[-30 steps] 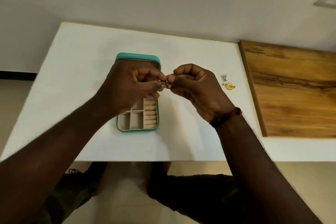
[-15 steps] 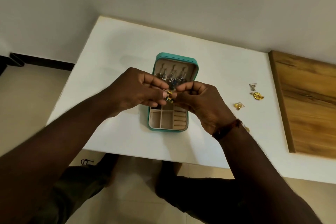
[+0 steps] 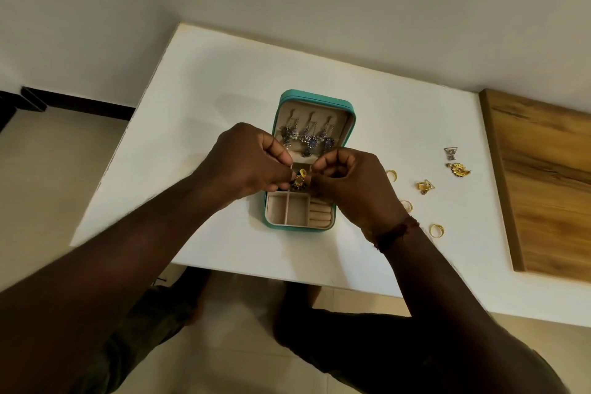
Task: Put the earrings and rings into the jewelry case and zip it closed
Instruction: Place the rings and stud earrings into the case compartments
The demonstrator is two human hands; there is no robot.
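Observation:
A teal jewelry case (image 3: 352, 120) lies open on the white table (image 3: 208, 99), its raised lid holding silver-blue dangling earrings (image 3: 308, 137). Above the case's beige compartments, my left hand (image 3: 246, 161) and my right hand (image 3: 348, 179) both pinch a gold and dark earring (image 3: 299, 181) between their fingertips. Right of the case lie several gold rings, among them one ring (image 3: 391, 175) near my right hand and another ring (image 3: 436, 230) by my wrist. A gold earring (image 3: 424, 186) lies between them.
A gold flower-shaped earring (image 3: 459, 169) and a small silver triangular piece (image 3: 451, 153) lie further right. A wooden board (image 3: 550, 189) covers the table's right end. The table's near edge runs just below the case, with my knees under it.
The camera view has tilted down and shifted, bringing the case lid and more rings into sight. Both hands still hold the earring together, now lower over the case compartments.

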